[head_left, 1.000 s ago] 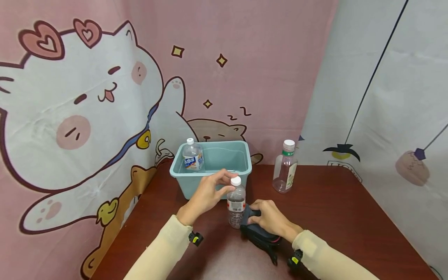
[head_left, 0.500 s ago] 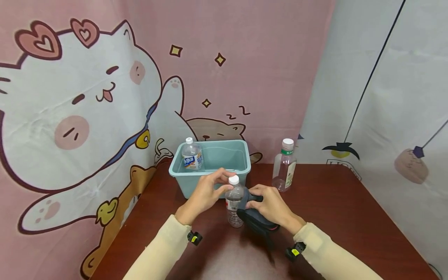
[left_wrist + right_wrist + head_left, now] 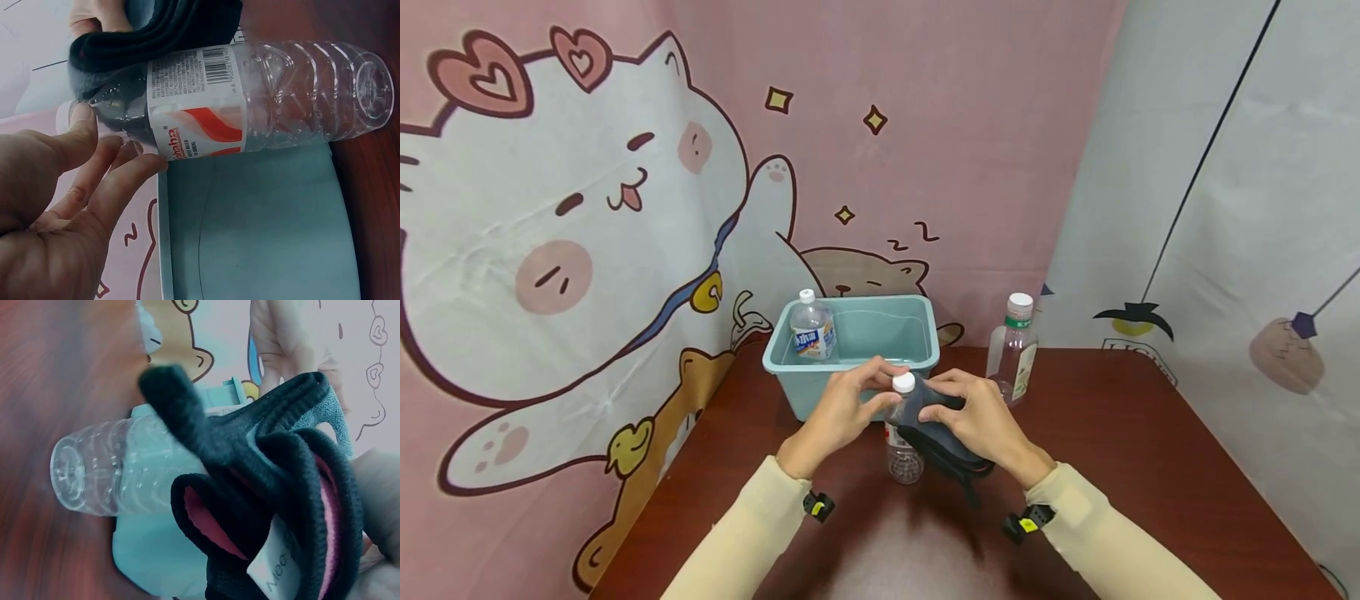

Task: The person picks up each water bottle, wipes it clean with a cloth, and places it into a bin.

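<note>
A clear plastic bottle [image 3: 905, 461] with a white cap stands upright on the table in front of the bin. My left hand [image 3: 841, 408] holds it at the neck, thumb and fingers just below the cap. In the left wrist view its label [image 3: 197, 103] is white and red. My right hand [image 3: 988, 423] grips a folded dark grey cloth [image 3: 942, 437] against the bottle's right side at the shoulder, covering part of the label. The cloth has black edges, a pink lining and a white tag [image 3: 278, 562], seen in the right wrist view; its exact kind is unclear.
Behind the hands sits a light blue-green plastic bin [image 3: 850, 367], with a blue-labelled bottle [image 3: 812, 332] leaning inside at its left. Another clear bottle [image 3: 1013, 354] with a green neck band stands behind my right hand. A printed curtain [image 3: 985, 150] hangs beyond the brown table [image 3: 1112, 467].
My right hand has raised the cloth from low beside the bottle up to its shoulder, near the cap. My left hand stays at the neck, and the bottle remains standing.
</note>
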`<state>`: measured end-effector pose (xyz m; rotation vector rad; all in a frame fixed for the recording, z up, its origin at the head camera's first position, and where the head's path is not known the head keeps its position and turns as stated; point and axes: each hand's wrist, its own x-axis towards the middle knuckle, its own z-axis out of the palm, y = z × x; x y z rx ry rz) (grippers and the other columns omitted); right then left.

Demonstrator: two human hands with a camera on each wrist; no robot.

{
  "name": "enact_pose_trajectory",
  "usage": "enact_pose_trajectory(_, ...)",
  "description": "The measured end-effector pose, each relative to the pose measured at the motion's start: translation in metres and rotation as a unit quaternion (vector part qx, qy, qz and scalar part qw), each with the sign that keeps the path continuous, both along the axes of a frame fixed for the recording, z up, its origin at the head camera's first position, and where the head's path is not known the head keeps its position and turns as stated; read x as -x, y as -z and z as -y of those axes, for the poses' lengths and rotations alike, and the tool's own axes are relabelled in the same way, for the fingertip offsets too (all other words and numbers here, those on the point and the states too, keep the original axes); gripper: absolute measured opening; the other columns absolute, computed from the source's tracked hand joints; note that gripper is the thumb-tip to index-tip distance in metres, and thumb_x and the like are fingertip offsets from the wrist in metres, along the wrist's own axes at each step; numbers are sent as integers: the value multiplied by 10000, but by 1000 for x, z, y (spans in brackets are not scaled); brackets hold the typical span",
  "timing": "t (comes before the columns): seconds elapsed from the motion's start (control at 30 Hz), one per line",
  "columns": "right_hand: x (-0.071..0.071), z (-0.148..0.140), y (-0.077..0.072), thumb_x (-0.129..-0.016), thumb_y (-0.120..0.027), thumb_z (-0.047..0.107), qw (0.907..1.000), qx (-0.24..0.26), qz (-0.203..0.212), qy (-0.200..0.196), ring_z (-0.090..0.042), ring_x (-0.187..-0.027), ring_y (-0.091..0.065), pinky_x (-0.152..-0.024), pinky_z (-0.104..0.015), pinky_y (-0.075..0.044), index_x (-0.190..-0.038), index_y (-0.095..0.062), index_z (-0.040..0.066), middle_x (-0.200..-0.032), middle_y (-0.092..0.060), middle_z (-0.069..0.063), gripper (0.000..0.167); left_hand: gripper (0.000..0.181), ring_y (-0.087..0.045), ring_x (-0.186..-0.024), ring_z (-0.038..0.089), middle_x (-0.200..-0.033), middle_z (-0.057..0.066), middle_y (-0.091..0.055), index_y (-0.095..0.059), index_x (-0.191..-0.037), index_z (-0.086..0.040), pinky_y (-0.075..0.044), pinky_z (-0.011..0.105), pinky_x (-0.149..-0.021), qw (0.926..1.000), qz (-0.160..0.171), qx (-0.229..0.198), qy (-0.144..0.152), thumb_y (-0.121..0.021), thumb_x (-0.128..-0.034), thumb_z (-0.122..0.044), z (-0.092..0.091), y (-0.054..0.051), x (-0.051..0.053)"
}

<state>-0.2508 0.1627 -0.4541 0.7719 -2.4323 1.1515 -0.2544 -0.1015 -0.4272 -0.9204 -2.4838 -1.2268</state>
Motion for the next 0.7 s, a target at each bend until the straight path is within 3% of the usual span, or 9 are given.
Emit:
enact_pose_trajectory(0.2, -1, 1, -1, -919, -1016, 213, 9999, 80, 44, 58, -241, -1146, -853, -927, -304, -696, -1348, -880, 98, -1240, -867, -14, 464, 365, -874, -1166, 272, -1168, 72, -871, -764, -1385, -156, -704, 385, -1063, 10000, -72, -17, 20, -871, -1039, -108, -3, 1, 0)
enact_pose_trajectory(0.43, -1, 1, -3, -929, -1005, 206, 9999, -79, 87, 18, -238, -1108, -857, -890, -285, -693, -1344, -876, 76, -1248, -860, -41, 454, 369, -876, -1156, 297, -1157, 82, -869, -764, -1383, -154, -709, 436, -1055, 9999, -113, -41, 72, -873, -1036, -93, -3, 4, 2)
enact_pose_trajectory(0.7, -1, 4, -5, -922, -1009, 185, 9997, -227, 89, -33, -233, -1088, -849, -855, -263, -681, -1322, -880, 52, -1228, -852, -43, 441, 373, -877, -1169, 308, -1173, 86, -869, -753, -1378, -153, -710, 431, -1049, 10000, -37, 74, -30, -875, -1030, -96, -2, -1, 0)
